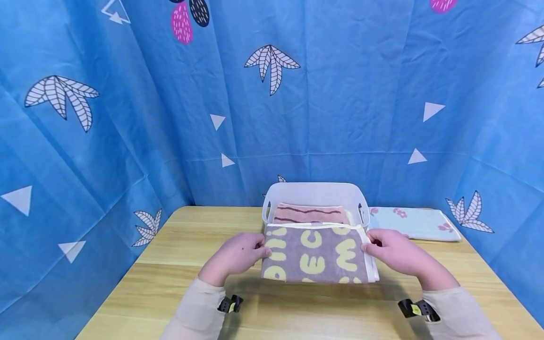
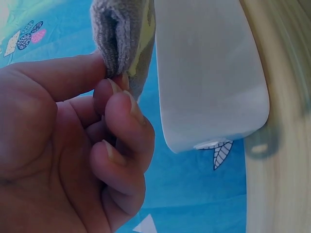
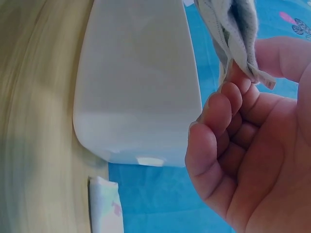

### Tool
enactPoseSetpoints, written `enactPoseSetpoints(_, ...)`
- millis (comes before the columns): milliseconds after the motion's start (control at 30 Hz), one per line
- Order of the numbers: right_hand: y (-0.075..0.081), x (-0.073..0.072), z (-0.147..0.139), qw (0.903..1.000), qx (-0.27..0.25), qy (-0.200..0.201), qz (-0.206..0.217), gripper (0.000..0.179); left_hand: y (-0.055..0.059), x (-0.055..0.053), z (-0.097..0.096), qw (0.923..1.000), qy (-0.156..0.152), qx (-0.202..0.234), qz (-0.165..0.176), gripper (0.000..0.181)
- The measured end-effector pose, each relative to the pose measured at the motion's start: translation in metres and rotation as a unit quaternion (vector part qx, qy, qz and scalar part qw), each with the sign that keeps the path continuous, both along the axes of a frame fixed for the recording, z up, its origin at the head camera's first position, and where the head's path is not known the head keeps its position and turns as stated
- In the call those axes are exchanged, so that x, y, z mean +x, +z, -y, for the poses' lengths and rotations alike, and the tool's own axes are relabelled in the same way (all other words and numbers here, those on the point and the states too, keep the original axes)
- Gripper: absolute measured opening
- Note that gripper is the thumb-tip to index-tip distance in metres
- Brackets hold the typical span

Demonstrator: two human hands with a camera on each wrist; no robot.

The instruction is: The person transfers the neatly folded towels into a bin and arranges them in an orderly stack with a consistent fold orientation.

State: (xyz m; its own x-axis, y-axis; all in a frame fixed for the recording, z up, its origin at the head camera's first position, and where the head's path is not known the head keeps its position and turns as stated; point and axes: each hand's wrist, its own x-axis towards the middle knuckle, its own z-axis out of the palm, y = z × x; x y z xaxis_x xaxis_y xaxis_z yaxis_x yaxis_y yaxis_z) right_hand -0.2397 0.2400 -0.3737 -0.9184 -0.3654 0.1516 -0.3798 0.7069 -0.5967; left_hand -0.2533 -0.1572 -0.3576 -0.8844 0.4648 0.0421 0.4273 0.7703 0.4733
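A folded purple-grey towel with yellow letters and a white edge hangs in front of a white basket. My left hand pinches its left edge between thumb and fingers; the left wrist view shows the towel's folded layers in that pinch. At the opposite edge, my right hand pinches the white-trimmed side, and the right wrist view shows its layered corner. Inside the basket lies a pink towel with dark red wavy stripes. The held towel hides the basket's front in the head view.
To the basket's right, a folded pale towel with pink flowers lies on the wooden table. A blue patterned curtain hangs behind the table and along both sides. Both wrists wear black straps.
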Motion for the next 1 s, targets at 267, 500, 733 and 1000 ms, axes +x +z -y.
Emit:
enactPoseSetpoints(267,0.008,-0.005,0.002,1.0,-0.005,0.008,-0.002,0.021,0.005,-0.01,0.0,0.9998,0.002,0.007,0.019,0.022)
enactPoseSetpoints(500,0.014,-0.011,0.002,0.9998,0.011,0.003,-0.017,0.024,0.009,-0.019,0.0,0.9997,-0.002,0.012,0.023,0.026)
enactPoseSetpoints(733,0.018,-0.017,0.002,0.9993,0.018,0.004,-0.033,0.029,0.013,-0.031,0.001,0.9998,-0.002,0.008,0.017,0.028)
enactPoseSetpoints(1000,0.023,-0.022,0.004,0.9992,0.014,-0.002,-0.036,0.031,0.02,-0.041,0.0,0.9995,0.01,0.012,0.029,0.027)
